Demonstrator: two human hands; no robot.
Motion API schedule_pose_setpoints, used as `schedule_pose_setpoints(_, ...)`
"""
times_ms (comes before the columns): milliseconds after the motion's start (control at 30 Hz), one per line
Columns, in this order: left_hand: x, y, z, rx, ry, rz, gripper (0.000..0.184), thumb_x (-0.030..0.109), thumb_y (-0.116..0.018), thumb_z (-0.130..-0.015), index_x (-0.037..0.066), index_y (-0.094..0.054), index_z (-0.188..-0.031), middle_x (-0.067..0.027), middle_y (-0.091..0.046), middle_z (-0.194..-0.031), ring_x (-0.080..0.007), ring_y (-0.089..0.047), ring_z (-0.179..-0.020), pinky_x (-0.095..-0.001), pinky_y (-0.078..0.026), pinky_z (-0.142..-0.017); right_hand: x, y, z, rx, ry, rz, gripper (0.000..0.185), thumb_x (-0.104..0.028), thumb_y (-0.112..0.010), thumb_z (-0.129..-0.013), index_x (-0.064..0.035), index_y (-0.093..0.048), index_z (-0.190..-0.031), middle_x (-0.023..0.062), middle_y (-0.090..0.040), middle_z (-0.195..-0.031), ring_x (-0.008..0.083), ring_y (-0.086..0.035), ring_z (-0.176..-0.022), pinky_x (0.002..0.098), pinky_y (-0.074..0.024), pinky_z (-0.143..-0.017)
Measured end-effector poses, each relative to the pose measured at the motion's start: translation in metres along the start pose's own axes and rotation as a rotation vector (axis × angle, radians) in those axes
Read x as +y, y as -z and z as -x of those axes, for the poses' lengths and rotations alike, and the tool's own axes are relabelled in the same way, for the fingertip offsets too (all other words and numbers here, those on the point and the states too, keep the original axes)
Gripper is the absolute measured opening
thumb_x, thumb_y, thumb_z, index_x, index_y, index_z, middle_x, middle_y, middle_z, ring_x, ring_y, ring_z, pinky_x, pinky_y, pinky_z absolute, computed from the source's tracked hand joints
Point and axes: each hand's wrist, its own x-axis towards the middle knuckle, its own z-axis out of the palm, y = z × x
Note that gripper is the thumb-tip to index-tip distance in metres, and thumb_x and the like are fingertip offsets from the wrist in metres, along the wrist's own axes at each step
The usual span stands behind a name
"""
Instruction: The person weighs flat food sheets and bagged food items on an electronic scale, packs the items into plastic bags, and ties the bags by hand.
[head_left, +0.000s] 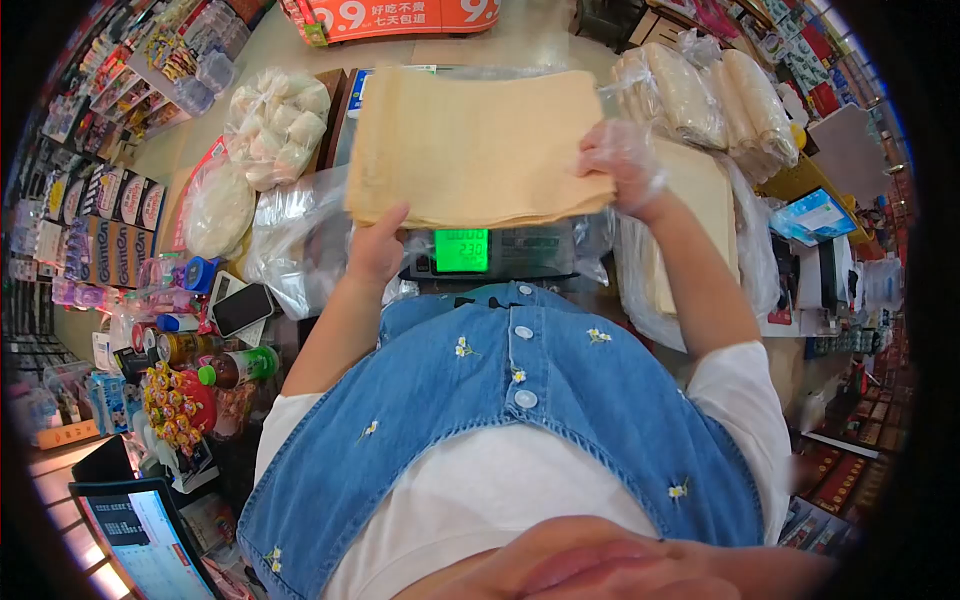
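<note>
A stack of thin, pale yellow sheets (480, 150) is held up over a scale (530, 250) with a lit green display. My left hand (378, 245), bare, grips the stack at its lower left corner. At the right edge, my right hand (622, 168), in a clear plastic glove, has its fingers closed on the sheets. More sheets of the same kind (695, 215) lie in an open plastic bag to the right of the scale. Most of the scale's top is hidden behind the stack.
Bagged white buns (275, 130) and a bag of white food (220, 208) are at the left. A phone (243, 310), a bottle (240, 367) and a monitor (145, 540) stand lower left. Bagged rolls (685, 95) lie at the upper right.
</note>
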Motion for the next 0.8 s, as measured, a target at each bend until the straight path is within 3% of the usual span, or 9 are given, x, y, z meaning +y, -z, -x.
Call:
schedule_pose_setpoints(33,-0.006,0.004,0.001,-0.001,0.008,-0.005,0.044,0.017,-0.057,-0.09,0.003,-0.046,-0.13,-0.0133,-0.057,-0.123,-0.0251,-0.059,-0.108,-0.0372,-0.05,-0.088,0.017,-0.034,0.018,-0.096,-0.141,-0.04,0.019,-0.012,-0.061,-0.07,-0.0121,-0.067,-0.088,0.0084,-0.061,-0.098,0.0302,-0.055,-0.103,0.0413,-0.0424,-0.09)
schedule_pose_setpoints(100,-0.007,0.008,-0.004,0.112,0.508,-0.264,0.04,0.028,-0.06,-0.091,0.005,-0.051,-0.123,-0.0106,-0.065,-0.101,-0.0186,-0.066,-0.079,-0.0307,-0.053,-0.063,0.01,-0.051,0.032,-0.148,-0.29,0.001,0.023,-0.011,-0.063,-0.07,-0.0119,-0.067,-0.092,0.0094,-0.061,-0.104,0.0303,-0.054,-0.108,0.0411,-0.0413,-0.094)
schedule_pose_setpoints(133,-0.006,0.006,-0.005,0.13,0.483,-0.366,0.033,0.036,-0.056,-0.093,0.005,-0.059,-0.104,-0.0054,-0.065,-0.077,-0.013,-0.06,-0.055,-0.026,-0.047,-0.047,0.007,-0.054,0.034,-0.207,-0.432,0.043,0.028,-0.01,-0.064,-0.069,-0.0118,-0.067,-0.097,0.0105,-0.061,-0.11,0.0304,-0.052,-0.112,0.0408,-0.0402,-0.097)
schedule_pose_setpoints(300,0.006,0.02,-0.008,-0.021,0.752,-0.542,0.048,0.05,-0.05,-0.093,0.005,-0.061,-0.08,-0.0028,-0.059,-0.063,-0.0116,-0.054,-0.047,-0.0242,-0.04,-0.042,0.006,-0.021,0.116,0.263,-0.515,0.413,0.044,-0.02,-0.065,-0.075,-0.0122,-0.06,-0.117,0.0137,-0.057,-0.124,0.0318,-0.05,-0.118,0.0418,-0.0389,-0.102)
schedule_pose_setpoints(367,0.008,0.024,0.0,-0.247,0.893,-0.642,0.05,0.05,-0.048,-0.094,0.004,-0.061,-0.082,-0.0026,-0.059,-0.061,-0.0114,-0.053,-0.044,-0.0244,-0.038,-0.039,0.009,-0.013,0.173,0.161,-0.86,0.467,0.048,-0.025,-0.064,-0.079,-0.0095,-0.055,-0.124,0.0161,-0.054,-0.127,0.0331,-0.049,-0.119,0.0428,-0.037,-0.104)
schedule_pose_setpoints(400,0.012,0.02,0.006,-0.324,0.866,-0.679,0.049,0.048,-0.046,-0.095,0.002,-0.061,-0.082,-0.003,-0.059,-0.061,-0.0108,-0.052,-0.043,-0.0237,-0.037,-0.038,-0.002,-0.012,0.186,0.138,-0.872,0.46,0.048,-0.025,-0.064,-0.079,-0.0095,-0.055,-0.124,0.0161,-0.054,-0.127,0.0331,-0.049,-0.119,0.0428,-0.037,-0.104)
schedule_pose_setpoints(467,0.016,0.02,0.015,-0.377,0.848,-0.614,0.048,0.045,-0.046,-0.096,0.002,-0.061,-0.083,-0.0033,-0.059,-0.061,-0.0106,-0.052,-0.042,-0.0234,-0.036,-0.038,-0.025,-0.007,0.207,-0.528,-1.52,0.4,0.054,-0.029,-0.062,-0.083,-0.0071,-0.048,-0.13,0.0185,-0.049,-0.132,0.0344,-0.048,-0.121,0.0431,-0.0354,-0.106)
schedule_pose_setpoints(567,0.024,0.016,0.015,-0.398,0.817,-0.514,0.042,0.038,-0.046,-0.097,0.002,-0.062,-0.085,-0.0032,-0.061,-0.063,-0.0096,-0.053,-0.044,-0.0215,-0.036,-0.039,-0.054,-0.032,0.261,-0.312,-1.247,0.513,0.061,-0.033,-0.063,-0.082,-0.0036,-0.044,-0.132,0.0201,-0.044,-0.136,0.0355,-0.045,-0.124,0.0426,-0.0355,-0.106)
schedule_pose_setpoints(800,0.038,0.002,0.004,-0.208,0.579,-0.368,0.036,0.033,-0.043,-0.098,0.004,-0.062,-0.089,-0.001,-0.059,-0.064,-0.009,-0.054,-0.049,-0.0197,-0.038,-0.043,-0.086,-0.001,0.174,-0.562,-1.377,0.306,0.054,-0.035,-0.062,-0.08,0.0022,-0.055,-0.119,0.0246,-0.053,-0.126,0.0377,-0.054,-0.112,0.0414,-0.0436,-0.097)
